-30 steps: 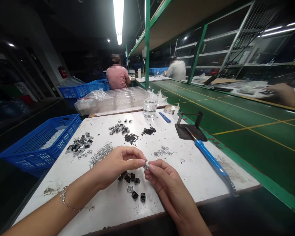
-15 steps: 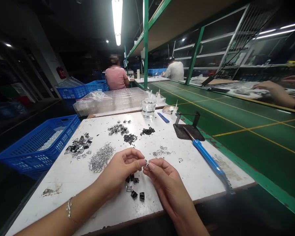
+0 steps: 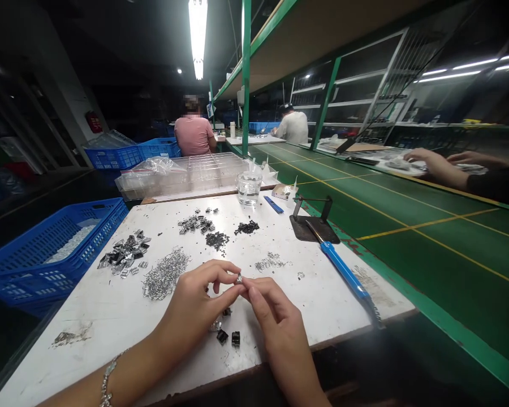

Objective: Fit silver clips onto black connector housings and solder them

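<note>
Far left, blue crate [image 3: 46, 249] just beside the white table [image 3: 110, 316]. Then heaps of metal clips [image 3: 125, 257] and silver pins [image 3: 165, 274]. Front and centre, left hand [image 3: 195, 308] pinched tight on a tiny metal part [image 3: 239, 277], held just above the tabletop. Right hand [image 3: 275, 322] nipping the same piece from the other side. Over right, blue-handled soldering iron [image 3: 343, 271] lying flat.

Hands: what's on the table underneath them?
Small black clips and one silvery clip lie on the white table below the left hand and right hand, which pinch a small metal piece; anything further under them is covered.
</note>
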Demonstrator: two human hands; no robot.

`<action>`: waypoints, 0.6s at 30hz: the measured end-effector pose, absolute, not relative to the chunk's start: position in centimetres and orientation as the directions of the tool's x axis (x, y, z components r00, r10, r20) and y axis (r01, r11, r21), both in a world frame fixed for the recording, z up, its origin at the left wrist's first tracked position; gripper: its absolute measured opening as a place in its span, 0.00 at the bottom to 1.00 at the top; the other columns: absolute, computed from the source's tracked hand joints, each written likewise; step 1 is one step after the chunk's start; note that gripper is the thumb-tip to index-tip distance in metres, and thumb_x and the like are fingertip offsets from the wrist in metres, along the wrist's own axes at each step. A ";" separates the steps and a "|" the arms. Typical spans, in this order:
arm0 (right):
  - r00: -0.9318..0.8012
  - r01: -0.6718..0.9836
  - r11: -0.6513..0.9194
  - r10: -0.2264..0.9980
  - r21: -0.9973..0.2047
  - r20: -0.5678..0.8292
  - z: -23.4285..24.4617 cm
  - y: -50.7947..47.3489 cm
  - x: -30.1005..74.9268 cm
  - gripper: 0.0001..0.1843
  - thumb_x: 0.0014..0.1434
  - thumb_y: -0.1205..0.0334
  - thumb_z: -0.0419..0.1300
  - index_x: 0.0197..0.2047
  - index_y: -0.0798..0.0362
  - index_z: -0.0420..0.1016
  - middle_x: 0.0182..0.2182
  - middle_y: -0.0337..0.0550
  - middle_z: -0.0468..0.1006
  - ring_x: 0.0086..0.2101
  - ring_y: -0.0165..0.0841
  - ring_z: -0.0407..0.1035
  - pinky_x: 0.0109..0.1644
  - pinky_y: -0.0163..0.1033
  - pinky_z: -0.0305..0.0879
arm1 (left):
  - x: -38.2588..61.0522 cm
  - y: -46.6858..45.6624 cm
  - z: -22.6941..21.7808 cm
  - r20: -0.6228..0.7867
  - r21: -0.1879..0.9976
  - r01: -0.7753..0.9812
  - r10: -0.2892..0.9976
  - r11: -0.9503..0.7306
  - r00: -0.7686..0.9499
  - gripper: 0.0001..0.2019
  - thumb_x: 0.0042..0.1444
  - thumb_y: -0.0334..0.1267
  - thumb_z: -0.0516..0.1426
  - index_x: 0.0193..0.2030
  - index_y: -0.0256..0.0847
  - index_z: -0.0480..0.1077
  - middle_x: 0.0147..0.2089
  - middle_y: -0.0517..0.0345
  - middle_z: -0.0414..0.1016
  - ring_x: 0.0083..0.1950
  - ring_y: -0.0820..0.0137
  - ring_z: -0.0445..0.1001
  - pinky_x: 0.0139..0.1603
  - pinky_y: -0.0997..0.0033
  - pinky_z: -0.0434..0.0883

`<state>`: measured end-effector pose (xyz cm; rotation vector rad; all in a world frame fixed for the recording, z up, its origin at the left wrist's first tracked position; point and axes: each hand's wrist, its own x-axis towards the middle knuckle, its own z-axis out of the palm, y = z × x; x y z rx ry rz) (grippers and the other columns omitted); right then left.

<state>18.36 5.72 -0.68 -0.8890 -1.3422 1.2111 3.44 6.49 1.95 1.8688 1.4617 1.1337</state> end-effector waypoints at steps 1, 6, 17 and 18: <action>-0.188 -0.073 0.229 0.953 -0.971 0.239 -0.7 5.5 18.7 0.11 0.63 0.56 0.56 0.42 0.49 0.77 0.42 0.43 0.78 0.45 0.35 0.71 0.51 0.37 0.65 | 3.4 6.6 2.0 0.285 0.802 0.527 0.956 -0.280 0.074 0.05 0.54 0.39 0.60 0.28 0.44 0.72 0.44 0.54 0.78 0.43 0.62 0.75 0.40 0.65 0.70; -0.218 0.435 0.469 0.883 -0.769 0.415 -0.8 7.1 25.6 0.19 0.62 0.58 0.57 0.57 0.43 0.68 0.49 0.43 0.75 0.47 0.39 0.70 0.52 0.43 0.64 | 2.8 7.0 2.6 0.072 0.920 0.380 0.995 -0.092 0.065 0.08 0.47 0.41 0.64 0.24 0.43 0.71 0.43 0.52 0.78 0.43 0.61 0.75 0.43 0.62 0.70; -0.500 0.776 0.599 0.774 -0.197 0.388 0.7 15.3 38.2 0.21 0.56 0.70 0.51 0.44 0.42 0.80 0.38 0.49 0.79 0.33 0.39 0.70 0.38 0.47 0.61 | 1.6 7.3 2.9 -0.243 0.944 -0.195 0.960 0.267 0.136 0.10 0.41 0.43 0.69 0.29 0.44 0.78 0.42 0.57 0.79 0.48 0.67 0.73 0.55 0.68 0.66; -0.477 0.762 0.602 0.770 -0.238 0.424 0.4 15.3 37.7 0.18 0.54 0.69 0.52 0.40 0.43 0.81 0.37 0.48 0.79 0.33 0.39 0.71 0.39 0.46 0.62 | 1.6 7.2 2.9 -0.251 0.937 -0.213 0.957 0.279 0.147 0.10 0.41 0.43 0.69 0.31 0.44 0.78 0.41 0.57 0.79 0.47 0.68 0.73 0.55 0.68 0.65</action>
